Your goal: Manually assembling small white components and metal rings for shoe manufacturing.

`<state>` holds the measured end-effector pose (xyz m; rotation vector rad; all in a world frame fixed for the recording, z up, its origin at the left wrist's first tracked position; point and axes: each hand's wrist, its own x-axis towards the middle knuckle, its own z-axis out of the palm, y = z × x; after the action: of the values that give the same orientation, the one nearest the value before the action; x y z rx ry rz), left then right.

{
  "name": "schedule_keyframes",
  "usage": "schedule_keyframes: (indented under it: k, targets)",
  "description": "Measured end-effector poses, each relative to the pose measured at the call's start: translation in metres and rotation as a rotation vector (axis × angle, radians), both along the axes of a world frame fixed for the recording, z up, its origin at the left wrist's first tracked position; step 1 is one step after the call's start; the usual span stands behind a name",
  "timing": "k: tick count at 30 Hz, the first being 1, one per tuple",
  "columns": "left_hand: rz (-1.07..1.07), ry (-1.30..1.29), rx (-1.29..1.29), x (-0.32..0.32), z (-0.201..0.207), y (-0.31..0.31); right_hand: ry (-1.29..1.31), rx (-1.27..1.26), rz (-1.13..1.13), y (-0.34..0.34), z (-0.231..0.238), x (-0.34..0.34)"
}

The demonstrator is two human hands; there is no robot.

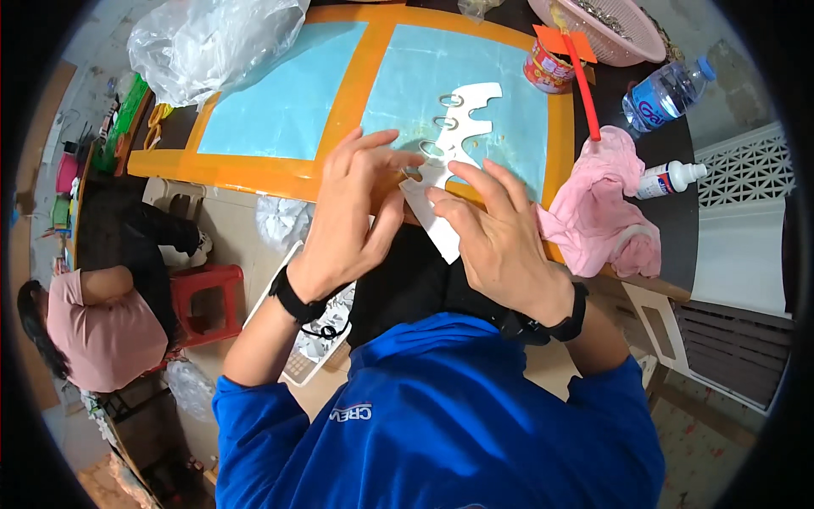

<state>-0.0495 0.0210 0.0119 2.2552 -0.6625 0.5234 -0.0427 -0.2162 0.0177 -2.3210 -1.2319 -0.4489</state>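
Observation:
A white strip (pixel 441 222) with notched edges lies slantwise over the table's near edge, its lower end hanging toward my lap. Several metal rings (pixel 445 123) sit along its left side. My left hand (pixel 352 199) is at that side, its index finger and thumb closed around a ring (pixel 412 173) by the strip's middle; the fingertips partly cover it. From the right, my right hand (pixel 500 237) grips the strip, with thumb and index finger pressed on its white surface. Both wrists wear black bands.
The blue table top (pixel 458 64) has orange tape borders. A plastic bag (pixel 216 51) lies far left. To the right are a red can (pixel 549 69), a red stick (pixel 583 89), a pink cloth (pixel 600 208), bottles (pixel 661 95) and a pink basket (pixel 632 47). Another person (pixel 106 331) sits left.

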Motion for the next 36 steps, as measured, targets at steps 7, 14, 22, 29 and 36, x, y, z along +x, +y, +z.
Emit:
schedule_keyframes:
  k: [7, 14, 22, 29, 36]
  targets:
    - [-0.035, -0.056, 0.189, 0.034, 0.001, -0.018, 0.016, 0.028, -0.025, -0.002, -0.005, -0.003]
    - [-0.079, -0.088, 0.265, 0.052, 0.006, -0.027, -0.001, 0.031, 0.014, -0.003, -0.009, -0.002]
    - [-0.059, 0.075, 0.141, 0.051, 0.005, -0.028, 0.007, 0.072, -0.003, -0.008, -0.014, -0.005]
    - [-0.087, 0.000, 0.150, 0.046, -0.006, -0.023, -0.138, 0.187, -0.010, -0.021, -0.007, -0.028]
    - [-0.038, 0.090, 0.134, 0.055, 0.005, -0.025, 0.092, 0.076, -0.116, -0.034, 0.000, 0.001]
